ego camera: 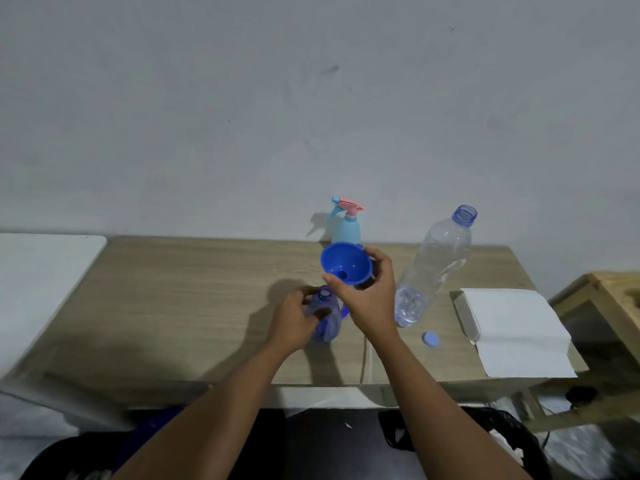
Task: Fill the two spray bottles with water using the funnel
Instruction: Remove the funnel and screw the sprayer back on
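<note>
Left hand [294, 320] grips the uncapped purple bottle [327, 323] on the table [190, 289]. Right hand [370, 299] holds the funnel [346, 263] just above its neck. A blue sprayer [346, 230] stands behind. The open water bottle [433, 268] holds little water.

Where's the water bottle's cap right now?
In the head view, the blue cap lies on the table right of centre, just in front of the water bottle and left of the white paper.
</note>
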